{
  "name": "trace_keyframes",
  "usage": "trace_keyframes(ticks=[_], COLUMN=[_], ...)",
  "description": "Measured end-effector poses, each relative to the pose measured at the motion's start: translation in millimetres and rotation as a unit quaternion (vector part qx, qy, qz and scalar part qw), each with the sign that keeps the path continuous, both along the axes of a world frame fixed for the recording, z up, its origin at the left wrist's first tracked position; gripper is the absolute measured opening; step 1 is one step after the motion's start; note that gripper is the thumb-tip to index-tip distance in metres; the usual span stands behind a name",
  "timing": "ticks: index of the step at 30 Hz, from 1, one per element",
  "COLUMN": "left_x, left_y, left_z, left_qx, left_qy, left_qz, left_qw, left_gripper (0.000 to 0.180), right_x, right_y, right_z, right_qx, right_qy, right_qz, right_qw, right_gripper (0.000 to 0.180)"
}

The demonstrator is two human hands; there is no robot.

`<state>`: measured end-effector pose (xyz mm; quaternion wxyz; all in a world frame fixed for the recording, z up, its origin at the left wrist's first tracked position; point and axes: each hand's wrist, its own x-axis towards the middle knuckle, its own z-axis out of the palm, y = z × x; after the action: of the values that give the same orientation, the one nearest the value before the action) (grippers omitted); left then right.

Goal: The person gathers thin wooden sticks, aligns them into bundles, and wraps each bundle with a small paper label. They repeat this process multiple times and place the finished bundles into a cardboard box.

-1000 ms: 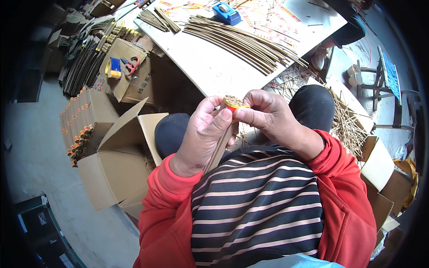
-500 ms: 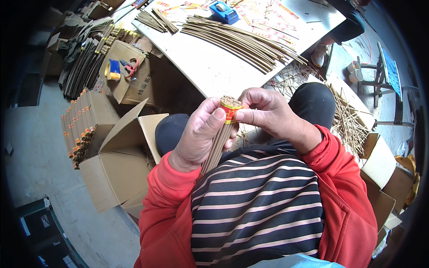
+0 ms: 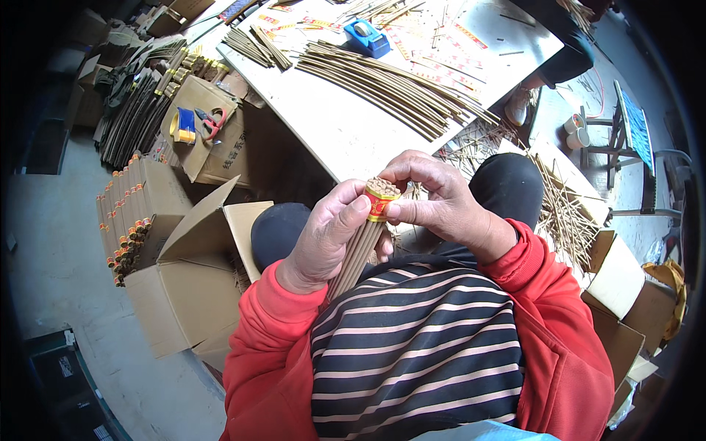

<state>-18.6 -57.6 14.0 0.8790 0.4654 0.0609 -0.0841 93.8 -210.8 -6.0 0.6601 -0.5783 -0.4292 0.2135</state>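
Note:
A bundle of brown incense sticks (image 3: pixel 357 253) slants across my lap, its upper end facing up between my hands. Round that end runs a red and yellow paper band (image 3: pixel 380 203). My left hand (image 3: pixel 331 231) is wrapped around the bundle, with the thumb beside the band. My right hand (image 3: pixel 435 198) pinches the band's right side between thumb and fingers. On the white table (image 3: pixel 331 121) ahead lie a long row of loose incense sticks (image 3: pixel 390 88), a shorter group of sticks (image 3: pixel 257 45), a blue tape dispenser (image 3: pixel 366 38) and scattered red and yellow paper strips (image 3: pixel 441 70).
An open cardboard box (image 3: pixel 180 298) stands at my left, near stacked banded bundles (image 3: pixel 125 217). Red-handled scissors (image 3: pixel 213 123) and a tape roll (image 3: pixel 183 126) lie on another carton (image 3: pixel 195 162). Loose sticks (image 3: pixel 566 213) fill the right side. Another person's leg (image 3: pixel 570 59) shows beyond the table.
The bundle and both hands sit slightly lower in the picture, and the whole view has shifted a little. Both hands keep their hold, with the right fingers still on the band.

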Motion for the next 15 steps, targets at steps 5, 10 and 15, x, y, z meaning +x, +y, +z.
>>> trace_keyframes(ticks=[5, 10, 15], left_x=[-1.5, 1.9, 6.5], left_y=[-5.6, -5.3, -6.7], left_z=[4.3, 10.1, 19.5], left_qx=[0.082, 0.136, 0.117], left_qy=[-0.002, 0.031, 0.083], left_qz=[0.024, 0.000, -0.011], left_qw=[0.996, 0.990, 0.990], left_gripper=[0.051, 0.052, 0.044], right_x=[3.3, 7.7, 8.7], right_y=[0.8, 0.1, -0.5], right_z=[-0.5, -5.5, -9.4], right_qx=[-0.003, -0.003, -0.008], right_qy=[-0.054, -0.033, 0.025], right_qz=[-0.019, -0.016, -0.002], right_qw=[0.998, 0.999, 1.000], right_gripper=[0.034, 0.034, 0.035])
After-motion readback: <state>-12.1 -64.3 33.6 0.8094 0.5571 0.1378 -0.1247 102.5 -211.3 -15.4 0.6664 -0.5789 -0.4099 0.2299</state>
